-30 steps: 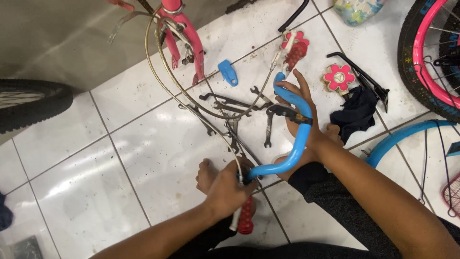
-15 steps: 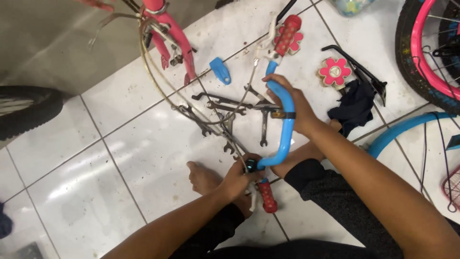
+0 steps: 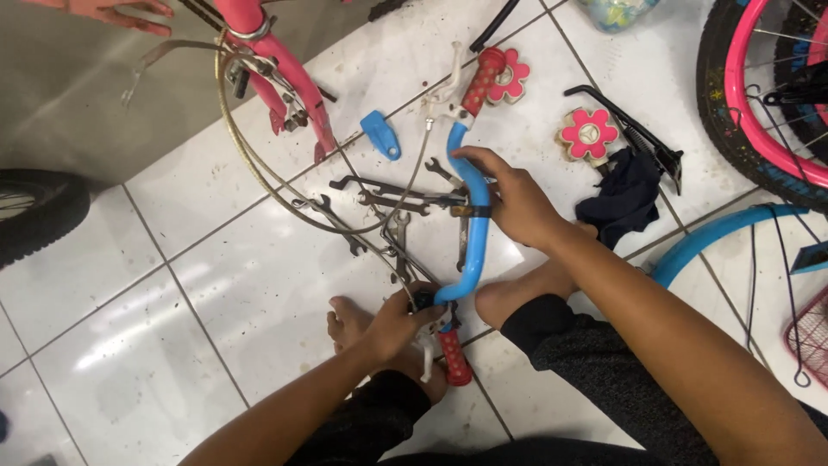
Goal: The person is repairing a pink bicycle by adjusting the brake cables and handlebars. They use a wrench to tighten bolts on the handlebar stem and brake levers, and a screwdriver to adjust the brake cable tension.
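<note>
Carefully, then:

Handlebar: you held the blue handlebar (image 3: 473,226) off the tiled floor (image 3: 172,285), spanning both hands, curved, with a red grip on each end; keeping it steady with both hands as you did looked the right way to work on its lower end.
Right hand: your right hand (image 3: 509,200) was wrapped around the middle of the bar, thumb and fingers closed on it just above a dark clamp band; a firm hold there seemed wise so the bar would not twist.
Left hand: your left hand (image 3: 398,326) was curled around the lower bend, pinching the dark fitting beside the lower red grip (image 3: 454,355); working that fitting squarely looked the safer course.
Brake cables: thin cables (image 3: 285,185) ran from beyond your left hand up to the pink bicycle frame (image 3: 280,73); you did well to keep them slack.
Wrenches: several wrenches (image 3: 388,203) lay on the floor between and just beyond your hands, within easy reach.
Upper grip: the far red grip (image 3: 479,79) sat past your right hand, near a white brake lever.
</note>
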